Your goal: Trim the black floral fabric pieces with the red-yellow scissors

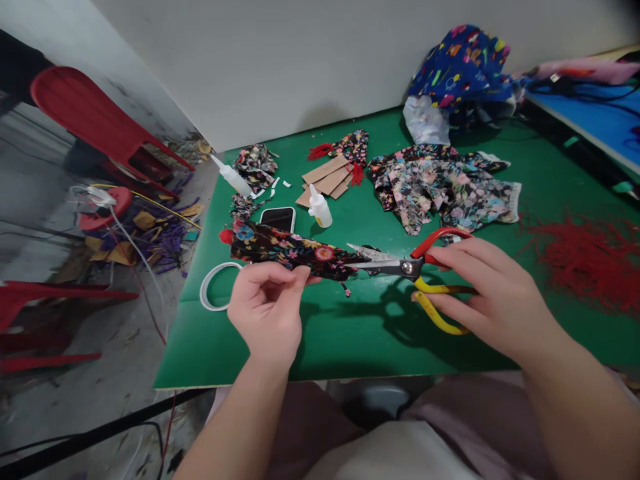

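Note:
Pinched between thumb and fingers of my left hand [270,310] is a long strip of black floral fabric [285,245], held above the table. Its far left end shows a red tip. My right hand [493,297] grips scissors [407,268] with one red and one yellow handle. The blades are parted and point left, with the fabric's right end between them. A small cut scrap [346,289] hangs just under that end. Beneath the scissors a shadow falls on the green table.
Glue bottles [320,208], a phone [278,219], a tape roll [216,288] and cardboard strips [327,179] lie beyond my left hand. Floral fabric pieces [445,187] are heaped at the back. Red threads [590,260] spread at right; a blue patterned cloth [463,70] sits behind.

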Motion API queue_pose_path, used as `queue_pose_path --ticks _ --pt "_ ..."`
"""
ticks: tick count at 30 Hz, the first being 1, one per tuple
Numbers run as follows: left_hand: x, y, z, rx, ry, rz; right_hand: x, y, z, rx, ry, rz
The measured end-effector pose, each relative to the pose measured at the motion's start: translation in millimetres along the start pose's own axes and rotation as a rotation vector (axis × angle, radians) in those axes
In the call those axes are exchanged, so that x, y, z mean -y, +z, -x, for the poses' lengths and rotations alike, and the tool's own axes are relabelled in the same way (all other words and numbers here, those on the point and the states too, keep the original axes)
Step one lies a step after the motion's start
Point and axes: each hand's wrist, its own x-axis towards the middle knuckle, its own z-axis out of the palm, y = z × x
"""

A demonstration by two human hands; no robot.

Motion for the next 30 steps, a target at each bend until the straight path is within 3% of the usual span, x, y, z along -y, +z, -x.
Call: queue_pose_path --ticks 8,30 --pt "0.9 -0.8 1.0 0.068 0.068 -0.016 1.1 1.6 -2.0 -0.036 -0.039 -0.003" --pt "-1.5 2.2 3.0 0.129 -0.067 0.026 4.4 7.9 0.6 -0.159 -0.049 0.054"
